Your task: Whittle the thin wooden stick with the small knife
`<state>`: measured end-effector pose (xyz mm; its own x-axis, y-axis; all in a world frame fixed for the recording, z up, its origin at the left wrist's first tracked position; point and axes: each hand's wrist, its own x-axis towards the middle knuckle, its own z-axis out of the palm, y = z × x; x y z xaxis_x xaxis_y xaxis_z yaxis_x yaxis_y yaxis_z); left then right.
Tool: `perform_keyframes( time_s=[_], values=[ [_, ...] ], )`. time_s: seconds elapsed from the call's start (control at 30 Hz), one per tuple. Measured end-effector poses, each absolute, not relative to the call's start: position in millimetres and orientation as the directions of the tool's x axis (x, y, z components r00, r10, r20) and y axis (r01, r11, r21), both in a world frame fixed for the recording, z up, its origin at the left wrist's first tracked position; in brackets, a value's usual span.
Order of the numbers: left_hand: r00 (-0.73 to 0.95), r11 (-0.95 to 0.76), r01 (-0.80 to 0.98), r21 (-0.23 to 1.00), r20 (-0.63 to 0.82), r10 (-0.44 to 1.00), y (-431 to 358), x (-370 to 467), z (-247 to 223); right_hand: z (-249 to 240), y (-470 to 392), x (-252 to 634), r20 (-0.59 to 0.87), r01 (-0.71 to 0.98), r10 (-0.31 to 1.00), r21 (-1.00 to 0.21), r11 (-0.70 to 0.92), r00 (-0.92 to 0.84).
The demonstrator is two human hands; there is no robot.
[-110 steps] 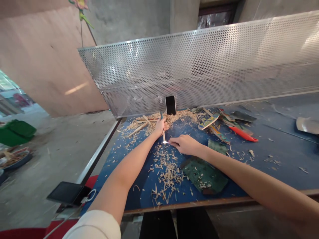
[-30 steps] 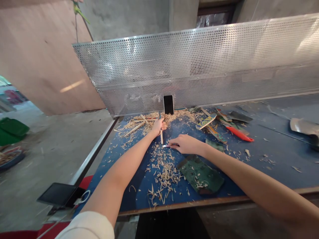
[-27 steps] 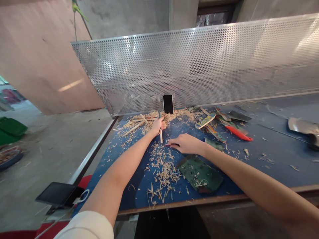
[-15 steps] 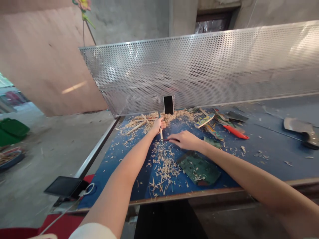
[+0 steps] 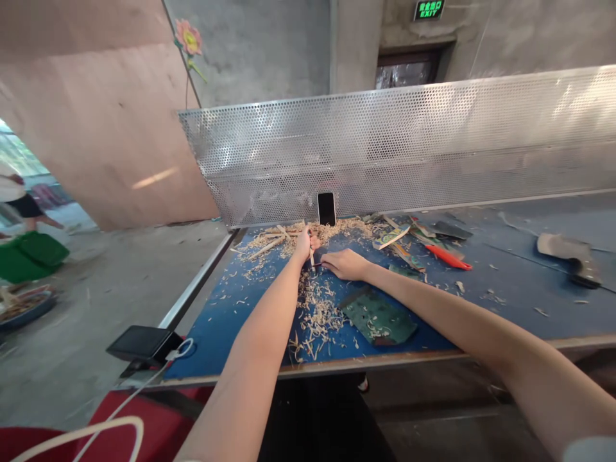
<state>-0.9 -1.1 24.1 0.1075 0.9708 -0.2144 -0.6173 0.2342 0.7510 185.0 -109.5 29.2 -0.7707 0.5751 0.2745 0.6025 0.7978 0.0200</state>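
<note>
Clock centred between the hands, twelve away from the wearer. Largest: blue-topped bench (image 5: 212, 340), running under everything and well out to three. Perforated metal panel (image 5: 385, 147) stands along its far edge, ten round to two. Green sheet (image 5: 397, 326) flat at half past four, curls scattered on top. Black device (image 5: 143, 345) at eight, by the bench edge, white cable plugged in. Curved piece with a dark end (image 5: 568, 250) far out at three; kind unclear. Red handle (image 5: 447, 256) nearer, also three. Right hand (image 5: 346, 264): fingers pinched on a thin tool (image 5: 318, 264), mostly hidden by the grip. Left hand (image 5: 305, 245): fist closed round a wood strip (image 5: 312, 259), near end poking out toward six, beside the tool; contact between the two cannot be told. Phone (image 5: 326, 209) upright just past twelve, against the panel. Smallest: pale shavings (image 5: 322, 314), loose trail down to six, thicker drift at the phone's foot.
</note>
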Motion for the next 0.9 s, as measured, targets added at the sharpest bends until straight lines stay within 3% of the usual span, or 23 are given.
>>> perform_keyframes(
  time_s=[0.33, 0.67, 0.9],
  values=[
    [0.014, 0.164, -0.602, 0.781, -0.195, 0.981, 1, 2, 18, 20, -115, 188, 0.263, 0.679, 0.679, -0.106, 0.726, -0.685],
    [-0.038, 0.098, -0.522, 0.847, -0.138, 0.99, 8, 5, 12, 15, -112, 186, 0.282, 0.653, 0.675, -0.181, 0.735, -0.682],
    [-0.043, 0.076, -0.501, 0.862, -0.112, 0.993, 7, 3, 12, 19, -115, 185, 0.285, 0.741, 0.769, -0.223, 0.634, -0.572]
  ],
)
